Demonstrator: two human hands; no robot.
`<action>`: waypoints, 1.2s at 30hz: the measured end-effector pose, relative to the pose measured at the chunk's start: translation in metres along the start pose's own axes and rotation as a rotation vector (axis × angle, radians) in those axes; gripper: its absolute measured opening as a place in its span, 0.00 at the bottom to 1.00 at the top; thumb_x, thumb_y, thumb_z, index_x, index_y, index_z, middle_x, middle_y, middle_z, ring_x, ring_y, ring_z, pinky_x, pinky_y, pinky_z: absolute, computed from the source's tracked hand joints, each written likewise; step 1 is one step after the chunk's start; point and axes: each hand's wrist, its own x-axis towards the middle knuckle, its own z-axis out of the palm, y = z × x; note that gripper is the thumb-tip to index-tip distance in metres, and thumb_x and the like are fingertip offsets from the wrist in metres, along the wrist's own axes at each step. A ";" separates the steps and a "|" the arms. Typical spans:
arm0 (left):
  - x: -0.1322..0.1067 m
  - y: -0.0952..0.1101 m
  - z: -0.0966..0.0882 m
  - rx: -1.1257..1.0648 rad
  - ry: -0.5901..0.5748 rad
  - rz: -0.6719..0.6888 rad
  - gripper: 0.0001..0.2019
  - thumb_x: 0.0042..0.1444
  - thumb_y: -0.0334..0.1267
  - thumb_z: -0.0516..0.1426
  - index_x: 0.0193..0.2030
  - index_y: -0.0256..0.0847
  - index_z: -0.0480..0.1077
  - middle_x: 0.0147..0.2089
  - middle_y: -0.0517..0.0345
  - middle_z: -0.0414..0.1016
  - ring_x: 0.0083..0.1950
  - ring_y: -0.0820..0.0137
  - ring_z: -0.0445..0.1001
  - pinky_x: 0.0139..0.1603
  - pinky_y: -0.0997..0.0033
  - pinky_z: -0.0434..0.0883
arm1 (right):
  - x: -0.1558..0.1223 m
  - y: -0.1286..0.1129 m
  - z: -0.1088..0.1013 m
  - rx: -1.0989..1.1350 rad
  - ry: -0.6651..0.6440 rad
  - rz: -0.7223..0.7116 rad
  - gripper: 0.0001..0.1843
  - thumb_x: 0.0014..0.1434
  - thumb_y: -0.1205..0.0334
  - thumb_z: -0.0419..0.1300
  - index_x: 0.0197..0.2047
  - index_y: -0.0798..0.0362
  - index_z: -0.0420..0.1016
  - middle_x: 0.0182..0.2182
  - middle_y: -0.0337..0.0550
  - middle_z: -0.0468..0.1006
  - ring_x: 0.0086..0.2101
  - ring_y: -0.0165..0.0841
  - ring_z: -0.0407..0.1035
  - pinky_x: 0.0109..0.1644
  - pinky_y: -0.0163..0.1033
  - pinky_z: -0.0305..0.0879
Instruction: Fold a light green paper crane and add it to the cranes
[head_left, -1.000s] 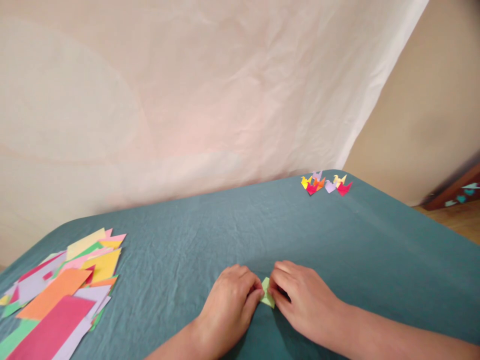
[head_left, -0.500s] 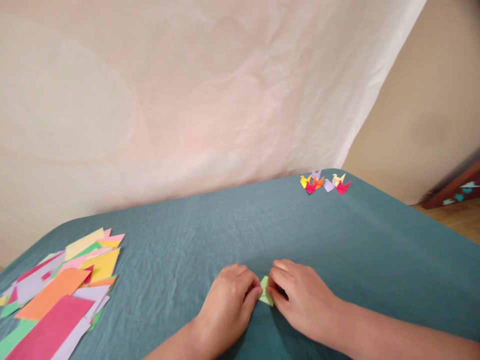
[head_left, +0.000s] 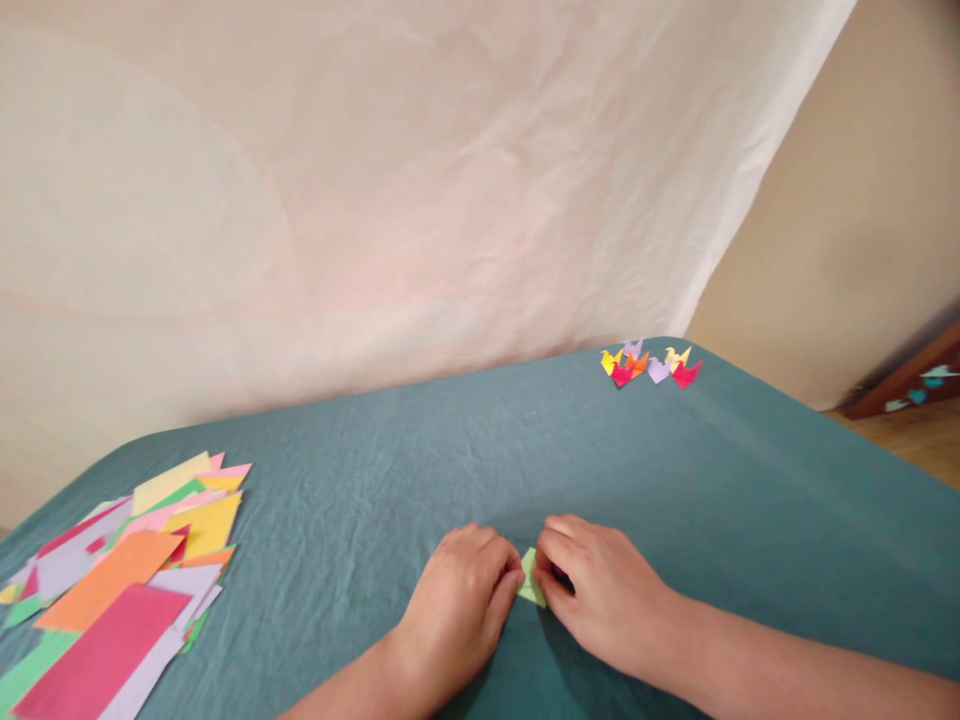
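Both grips, left hand and right hand, pinch a small green paper between them, well in from the far edge of the tabletop, with wide room before the paper birds.

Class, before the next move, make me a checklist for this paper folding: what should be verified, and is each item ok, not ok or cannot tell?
1. Small light-green folded paper visible between the hands: ok.
2. Left hand at the paper's left side: ok.
3. Right hand at its right side: ok.
4. Fold edges lined up: cannot tell; the fingers partly cover them.
5. Small folded birds of coloured paper well apart from both hands: ok.
6. Loose rectangular sheets of multicoloured paper neatly stacked: not ok; they overlap at different angles.
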 end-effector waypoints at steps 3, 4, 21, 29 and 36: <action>0.002 -0.001 -0.003 -0.032 -0.023 -0.005 0.08 0.61 0.30 0.50 0.34 0.40 0.68 0.34 0.57 0.71 0.38 0.67 0.68 0.40 0.69 0.63 | 0.001 0.000 0.000 0.000 -0.001 0.005 0.07 0.57 0.70 0.56 0.27 0.53 0.67 0.28 0.37 0.70 0.31 0.30 0.65 0.33 0.35 0.53; 0.002 -0.002 -0.004 -0.044 -0.033 -0.005 0.08 0.61 0.30 0.50 0.34 0.40 0.68 0.34 0.57 0.72 0.38 0.67 0.68 0.40 0.69 0.63 | 0.001 0.000 0.001 0.002 -0.002 0.008 0.07 0.57 0.70 0.56 0.27 0.53 0.67 0.28 0.37 0.70 0.31 0.30 0.65 0.33 0.35 0.53; 0.004 -0.006 -0.011 -0.115 -0.050 -0.109 0.05 0.55 0.30 0.57 0.30 0.42 0.72 0.31 0.62 0.74 0.36 0.68 0.69 0.40 0.70 0.63 | 0.001 0.002 0.003 0.000 0.013 0.004 0.07 0.56 0.70 0.56 0.27 0.53 0.67 0.27 0.37 0.70 0.31 0.30 0.65 0.33 0.36 0.52; 0.002 -0.005 -0.011 -0.091 -0.043 -0.097 0.05 0.55 0.31 0.56 0.31 0.42 0.72 0.30 0.61 0.73 0.36 0.68 0.68 0.38 0.71 0.62 | 0.001 0.001 0.002 0.006 0.005 0.009 0.07 0.56 0.70 0.56 0.27 0.53 0.66 0.28 0.37 0.70 0.30 0.30 0.65 0.33 0.36 0.52; 0.001 -0.003 -0.012 -0.060 -0.047 -0.069 0.05 0.57 0.31 0.55 0.32 0.42 0.71 0.30 0.61 0.72 0.36 0.68 0.68 0.38 0.71 0.62 | 0.001 0.001 0.002 -0.013 0.011 0.007 0.07 0.57 0.70 0.56 0.27 0.53 0.66 0.28 0.37 0.70 0.31 0.30 0.64 0.33 0.36 0.52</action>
